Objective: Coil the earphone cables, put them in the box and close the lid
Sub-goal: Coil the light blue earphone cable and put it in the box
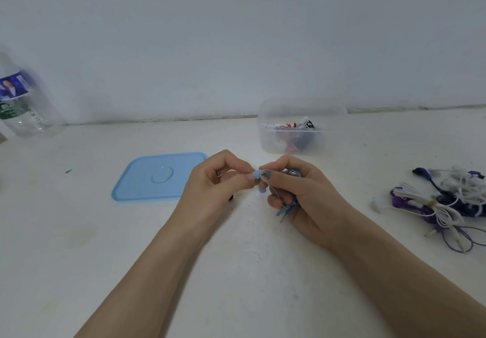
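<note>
a: what's at the far left?

b: a clear plastic water bottle (19, 98) with a blue and green label, standing on the white table (236, 272) close to the wall

a: and next along?

b: a light blue lid (155, 177), flat on the table, off the box. its right edge runs behind the left hand (210, 182)

a: what are that hand's fingers doing?

b: they're curled in, with thumb and fingertips pinching a blue earbud (257, 174) between the two hands. a second blue earbud (262, 191) hangs just below it

a: and the right hand (297, 193)?

b: its fingers are curled round a coil of the blue earphone cable (290, 173); loops show above the knuckles, and the metal plug (283, 218) sticks out under the palm. its thumb tip meets the left fingers at the upper earbud. both hands hover above the table

a: where's the box?

b: the clear plastic box (302, 124) stands open behind the hands, near the wall, with a few coiled earphones (297, 127) inside, red, white and dark

a: anything further right?

b: a tangled pile of white, purple and dark earphone cables (444, 201) lying on the table, well apart from the hands
</note>
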`<state>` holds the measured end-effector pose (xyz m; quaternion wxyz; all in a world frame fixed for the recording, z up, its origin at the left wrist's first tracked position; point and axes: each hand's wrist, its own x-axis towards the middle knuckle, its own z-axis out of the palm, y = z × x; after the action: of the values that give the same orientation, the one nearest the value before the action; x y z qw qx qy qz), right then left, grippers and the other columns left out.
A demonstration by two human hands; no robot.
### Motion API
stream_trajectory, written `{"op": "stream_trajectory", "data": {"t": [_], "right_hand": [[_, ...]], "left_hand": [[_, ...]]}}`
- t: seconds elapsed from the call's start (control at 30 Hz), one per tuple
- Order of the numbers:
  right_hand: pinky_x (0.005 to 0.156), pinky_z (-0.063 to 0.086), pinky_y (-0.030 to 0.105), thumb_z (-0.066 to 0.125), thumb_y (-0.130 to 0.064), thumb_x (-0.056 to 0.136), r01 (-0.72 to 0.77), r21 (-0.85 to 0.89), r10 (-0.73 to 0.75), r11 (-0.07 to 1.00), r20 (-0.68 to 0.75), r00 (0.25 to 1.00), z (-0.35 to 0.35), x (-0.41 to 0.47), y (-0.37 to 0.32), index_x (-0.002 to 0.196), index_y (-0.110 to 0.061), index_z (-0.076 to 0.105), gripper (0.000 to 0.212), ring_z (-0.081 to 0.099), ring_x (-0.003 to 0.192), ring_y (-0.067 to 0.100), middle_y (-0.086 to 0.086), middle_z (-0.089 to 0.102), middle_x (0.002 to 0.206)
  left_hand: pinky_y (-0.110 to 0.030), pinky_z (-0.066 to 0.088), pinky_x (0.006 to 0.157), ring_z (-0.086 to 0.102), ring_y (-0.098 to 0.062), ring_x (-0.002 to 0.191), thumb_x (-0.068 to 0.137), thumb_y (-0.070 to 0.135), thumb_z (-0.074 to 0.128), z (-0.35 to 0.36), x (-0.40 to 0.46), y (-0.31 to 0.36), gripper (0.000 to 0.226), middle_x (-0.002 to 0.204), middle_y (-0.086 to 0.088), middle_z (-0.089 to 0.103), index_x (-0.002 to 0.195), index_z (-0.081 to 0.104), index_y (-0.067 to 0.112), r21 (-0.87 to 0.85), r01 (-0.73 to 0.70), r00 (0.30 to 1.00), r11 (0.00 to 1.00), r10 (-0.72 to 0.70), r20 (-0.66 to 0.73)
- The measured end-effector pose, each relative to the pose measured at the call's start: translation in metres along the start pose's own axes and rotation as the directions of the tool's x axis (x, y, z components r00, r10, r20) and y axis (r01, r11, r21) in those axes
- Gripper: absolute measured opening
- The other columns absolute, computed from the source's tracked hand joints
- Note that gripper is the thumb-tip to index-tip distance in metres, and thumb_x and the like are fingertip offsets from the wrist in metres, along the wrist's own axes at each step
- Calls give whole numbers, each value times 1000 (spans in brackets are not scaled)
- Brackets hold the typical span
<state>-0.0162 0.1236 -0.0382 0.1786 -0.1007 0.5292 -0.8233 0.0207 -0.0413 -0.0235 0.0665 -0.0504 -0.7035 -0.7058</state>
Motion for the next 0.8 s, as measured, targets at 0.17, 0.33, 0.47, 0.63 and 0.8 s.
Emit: {"op": "stream_trajectory", "data": {"t": [0.17,0.33,0.47,0.63,0.8], "right_hand": [[47,41,23,64,5,88,-11,13,11,1000,8,1000,0,0,-1,77,-3,67,14,34,46,13,29,48,81],[47,41,22,62,6,89,-12,38,11,999,17,1000,1,-1,-1,81,2,64,9,35,46,11,14,59,64],[48,41,22,63,3,89,-24,35,23,999,10,1000,1,-2,-2,88,5,65,4,35,46,12,23,53,76],[47,40,22,61,2,89,-37,48,37,998,10,999,1,-2,-5,81,3,68,11,35,46,11,22,58,79],[47,40,21,59,0,89,-76,70,74,995,30,997,3,-3,-8,70,-4,70,22,36,47,10,18,62,75]], "left_hand": [[-56,48,100,69,-29,81,80,6,71,0,1,-1,11,78,-8,71,81,60,4,-73,43,999,996,-43,9],[-39,51,90,69,-28,80,78,-2,68,-1,4,-5,13,81,-14,68,75,58,5,-127,58,998,990,-53,36],[-41,50,91,67,-33,85,80,2,71,-2,3,-6,11,83,-19,68,76,62,8,-163,60,997,985,-52,53],[-42,49,95,66,-32,88,81,0,69,-2,5,-9,11,90,-20,66,82,60,5,-228,82,995,970,-67,70],[-44,49,100,66,-33,93,86,-1,69,-3,5,-9,9,92,-18,69,86,62,5,-199,53,995,979,-35,95]]}}
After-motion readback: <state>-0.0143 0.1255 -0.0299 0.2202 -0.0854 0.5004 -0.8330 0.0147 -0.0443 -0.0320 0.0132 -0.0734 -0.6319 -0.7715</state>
